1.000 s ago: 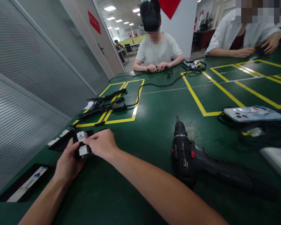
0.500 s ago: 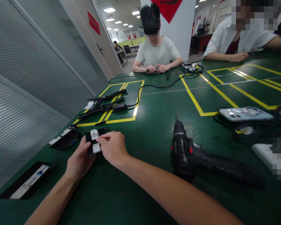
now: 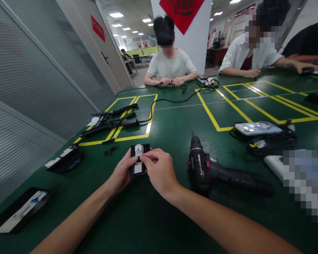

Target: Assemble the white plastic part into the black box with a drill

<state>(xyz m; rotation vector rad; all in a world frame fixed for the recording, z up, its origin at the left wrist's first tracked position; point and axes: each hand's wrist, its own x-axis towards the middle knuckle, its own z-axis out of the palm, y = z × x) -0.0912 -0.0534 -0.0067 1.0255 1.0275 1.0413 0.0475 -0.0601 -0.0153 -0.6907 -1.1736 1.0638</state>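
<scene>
On the green surface (image 3: 175, 218), both hands are clamping a small black-and-white part (image 3: 139, 159): left hand (image 3: 121, 173) gripping its side, right hand (image 3: 160, 171) fingers (image 3: 146, 161) pinching its middle, beside a black drill (image 3: 209, 171).

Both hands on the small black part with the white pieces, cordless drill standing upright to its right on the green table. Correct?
Not quite. The head view shows the cordless drill lying on its side, not upright. The rest holds: the left hand and right hand are both on the small black part with the white pieces, and the drill is to its right on the green table.
</scene>
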